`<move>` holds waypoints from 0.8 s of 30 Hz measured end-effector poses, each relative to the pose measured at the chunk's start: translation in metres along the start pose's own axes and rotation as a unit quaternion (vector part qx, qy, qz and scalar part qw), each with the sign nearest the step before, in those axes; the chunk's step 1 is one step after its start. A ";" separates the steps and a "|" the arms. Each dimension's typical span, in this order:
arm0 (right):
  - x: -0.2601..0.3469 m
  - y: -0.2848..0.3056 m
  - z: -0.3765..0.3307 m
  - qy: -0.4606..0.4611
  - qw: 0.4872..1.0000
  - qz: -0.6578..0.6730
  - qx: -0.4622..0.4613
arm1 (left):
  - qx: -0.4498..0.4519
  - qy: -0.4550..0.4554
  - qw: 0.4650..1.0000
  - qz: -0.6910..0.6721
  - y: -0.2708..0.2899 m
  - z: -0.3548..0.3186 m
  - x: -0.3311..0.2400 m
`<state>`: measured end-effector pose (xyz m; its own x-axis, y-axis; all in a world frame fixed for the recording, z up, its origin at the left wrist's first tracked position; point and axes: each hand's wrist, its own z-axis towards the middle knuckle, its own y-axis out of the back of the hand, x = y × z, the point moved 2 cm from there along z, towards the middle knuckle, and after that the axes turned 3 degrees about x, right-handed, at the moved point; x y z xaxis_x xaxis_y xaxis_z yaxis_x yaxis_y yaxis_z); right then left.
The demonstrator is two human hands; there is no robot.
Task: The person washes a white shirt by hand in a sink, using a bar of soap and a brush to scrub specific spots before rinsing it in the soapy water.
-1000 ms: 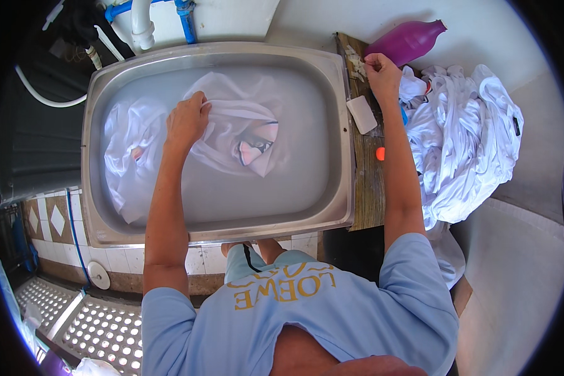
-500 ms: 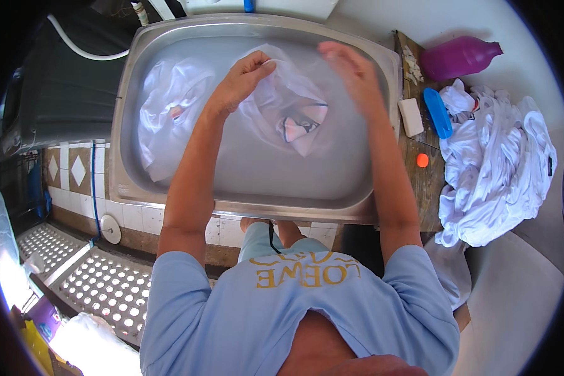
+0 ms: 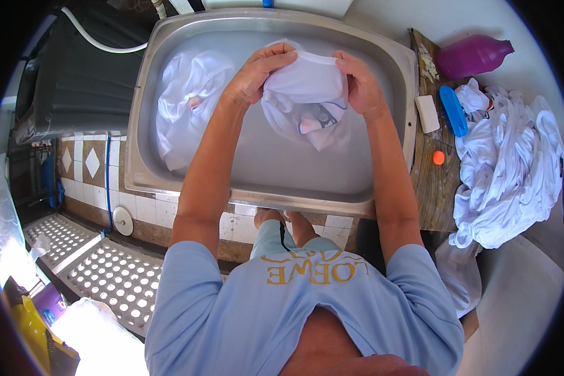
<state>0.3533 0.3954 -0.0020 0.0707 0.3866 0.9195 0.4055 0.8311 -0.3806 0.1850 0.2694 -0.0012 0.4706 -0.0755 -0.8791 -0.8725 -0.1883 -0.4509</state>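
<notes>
Over a metal sink [image 3: 145, 150] of cloudy water, a wet white garment [image 3: 307, 78] with a dark-edged pink and black print hangs between my hands. My left hand [image 3: 257, 72] pinches one end of its top edge. The other end is gripped by my right hand [image 3: 360, 84], so the edge is stretched between them. The garment's lower part lies in the water. A second white garment [image 3: 191, 94] floats bunched at the sink's left side, clear of both hands.
Right of the sink, a wooden board [image 3: 432, 194] carries a pale soap bar [image 3: 427, 114], a blue brush-like piece [image 3: 454, 111], an orange cap [image 3: 438, 157], a purple bottle [image 3: 474, 56] and a heap of white clothes [image 3: 507, 169]. A dark covered appliance [image 3: 94, 94] stands left.
My right hand, empty and apart before, has come left to the garment and taken hold of its edge. The edge is now lifted and spread. The whole view has shifted slightly.
</notes>
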 end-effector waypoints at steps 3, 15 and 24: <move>-0.001 -0.007 -0.006 0.007 1.000 0.026 -0.012 | -0.005 0.003 1.000 0.008 -0.003 0.000 0.000; -0.051 0.029 -0.011 -0.002 0.790 -0.556 -0.257 | -0.155 -0.110 0.771 0.608 -0.002 0.018 0.071; -0.072 0.042 -0.004 -0.091 0.868 -0.381 -0.306 | -0.144 -0.199 0.712 0.658 0.052 0.055 0.135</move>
<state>0.3693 0.4008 -0.0837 -0.5524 -0.0796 0.8298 0.6833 0.5269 0.5054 0.1963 0.3030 -0.1520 -0.8534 -0.0992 -0.5117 -0.4341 -0.4083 0.8030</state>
